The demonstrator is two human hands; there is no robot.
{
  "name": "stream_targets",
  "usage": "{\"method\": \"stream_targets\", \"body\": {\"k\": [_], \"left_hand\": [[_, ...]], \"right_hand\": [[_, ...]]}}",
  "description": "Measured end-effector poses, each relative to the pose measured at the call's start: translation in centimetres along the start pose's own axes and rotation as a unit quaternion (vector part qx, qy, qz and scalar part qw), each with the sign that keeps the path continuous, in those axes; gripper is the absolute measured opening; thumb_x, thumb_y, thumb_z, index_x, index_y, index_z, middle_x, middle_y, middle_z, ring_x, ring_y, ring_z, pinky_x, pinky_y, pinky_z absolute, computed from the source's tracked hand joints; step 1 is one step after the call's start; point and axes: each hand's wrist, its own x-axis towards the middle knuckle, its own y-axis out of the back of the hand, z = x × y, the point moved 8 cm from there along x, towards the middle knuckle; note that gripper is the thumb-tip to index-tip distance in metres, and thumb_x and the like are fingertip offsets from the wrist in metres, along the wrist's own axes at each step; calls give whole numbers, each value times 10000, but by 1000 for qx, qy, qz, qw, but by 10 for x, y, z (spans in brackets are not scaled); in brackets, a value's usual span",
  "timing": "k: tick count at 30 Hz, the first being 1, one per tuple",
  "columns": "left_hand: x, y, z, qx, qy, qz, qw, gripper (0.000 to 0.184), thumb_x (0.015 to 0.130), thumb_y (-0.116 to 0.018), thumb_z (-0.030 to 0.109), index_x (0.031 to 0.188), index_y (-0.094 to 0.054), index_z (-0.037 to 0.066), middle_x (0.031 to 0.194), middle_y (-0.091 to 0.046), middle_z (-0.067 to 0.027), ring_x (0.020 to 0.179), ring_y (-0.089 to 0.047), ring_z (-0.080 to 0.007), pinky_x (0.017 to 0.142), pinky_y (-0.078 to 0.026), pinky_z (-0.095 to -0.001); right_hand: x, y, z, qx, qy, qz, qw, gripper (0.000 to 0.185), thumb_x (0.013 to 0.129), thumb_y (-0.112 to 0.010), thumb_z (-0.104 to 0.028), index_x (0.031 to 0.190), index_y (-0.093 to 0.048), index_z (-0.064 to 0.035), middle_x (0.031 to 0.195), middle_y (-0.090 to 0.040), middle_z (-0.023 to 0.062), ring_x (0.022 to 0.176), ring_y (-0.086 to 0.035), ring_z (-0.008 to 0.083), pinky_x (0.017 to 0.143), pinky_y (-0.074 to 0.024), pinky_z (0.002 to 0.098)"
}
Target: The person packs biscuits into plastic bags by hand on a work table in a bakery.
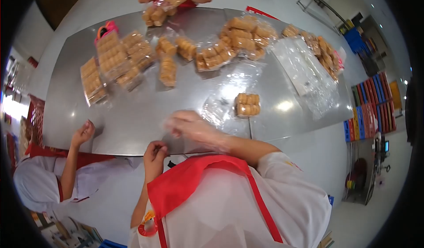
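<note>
Wrapped pastry packs (pixel 112 55): grouped upper left on the bench (pixel 123 131); judged done.
Pastry pile (pixel 243 36): bagged, upper centre; sealing cannot be told.
Single pastry pack (pixel 248 104): set at centre, untouched, not yet grouped; clear plastic (pixel 215 111) beside.
Left hand (pixel 155 157): fingers curled; closure cannot be told.
Right hand (pixel 189 125): blurred; finger state cannot be told.

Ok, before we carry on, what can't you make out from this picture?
All in the head view:
Wearer's bare right hand: motion blur smears the fingers, so its grip is unclear.
Bare left hand: its curled fingers hide the palm.
Pink-and-orange object, upper left: partly covered by clear-wrapped packs of golden-brown pieces.
Person in red and white opposite: head cut off by the top edge.
</note>
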Motion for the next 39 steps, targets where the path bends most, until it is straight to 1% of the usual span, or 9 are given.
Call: {"method": "stream_targets", "body": {"k": [3,8,13,20,23,27,29,36,39], "left_hand": [[33,-78,32,166,-130,-101,972,232,895,-615,73,1113,-587,0,948,-631,-100,819,-613,-202,735,-482,-281],[75,-219,62,454,-322,-73,828,498,834,-698,263,1263,-565,49,1253,-536,-176,1160,-492,-349,969,-398,-444],[91,-287,25,637,-320,6,701,589,840,-691,383,1328,-553,83,1362,-463,-178,1245,-405,-376,1021,-306,-583],[135,-270,30,585,-331,79,736,316,847,-703,286,1061,-642,61,1255,-519,-184,1119,-450,-397,965,-368,-513],[118,-268,37,521,-383,77,759,184,859,-682,173,926,-597,24,1163,-541,-187,1031,-478,-379,924,-383,-485],[75,-256,33,450,-435,67,777,136,851,-663,72,867,-545,5,1120,-540,-200,983,-503,-385,883,-407,-464],[61,-248,31,443,-448,63,774,134,849,-657,48,857,-532,-1,1113,-532,-211,979,-511,-389,867,-422,-460],[53,-231,33,353,-472,78,804,106,894,-620,45,901,-528,-8,1138,-511,-238,994,-524,-385,849,-449,-443],[58,-225,34,328,-468,91,816,105,921,-602,63,937,-522,-3,1161,-504,-240,993,-526,-377,848,-454,-444]], "right_hand": [[-77,108,-34,-350,210,205,890,239,929,-610,-224,1028,-673,-16,988,-636,133,944,-599,291,891,-469,425],[-168,185,-48,-566,224,351,711,325,833,-692,-212,1119,-657,-62,1150,-588,170,1096,-544,366,957,-449,465],[-167,216,-14,-611,208,250,722,759,727,-789,-412,1404,-499,-228,1399,-400,239,1260,-401,478,1041,-351,577],[-133,259,-15,-599,181,162,763,747,772,-763,-406,1430,-475,-200,1466,-367,243,1315,-364,505,1073,-352,554],[-124,323,4,-299,191,273,894,702,830,-731,-375,1430,-465,-126,1468,-346,273,1322,-376,487,1084,-364,509],[-112,386,-17,96,107,426,893,468,903,-666,-250,1278,-532,-5,1272,-533,201,1078,-572,274,881,-505,404],[-78,409,-3,120,48,341,931,373,909,-650,-225,1205,-576,-10,1080,-589,136,944,-573,214,780,-497,395],[-65,394,-34,3,18,275,961,263,934,-635,-249,1045,-681,-15,748,-614,59,720,-556,151,681,-452,357],[-81,360,-107,-274,198,261,904,320,968,-619,-309,898,-651,1,789,-608,17,725,-531,127,619,-443,297]]}}
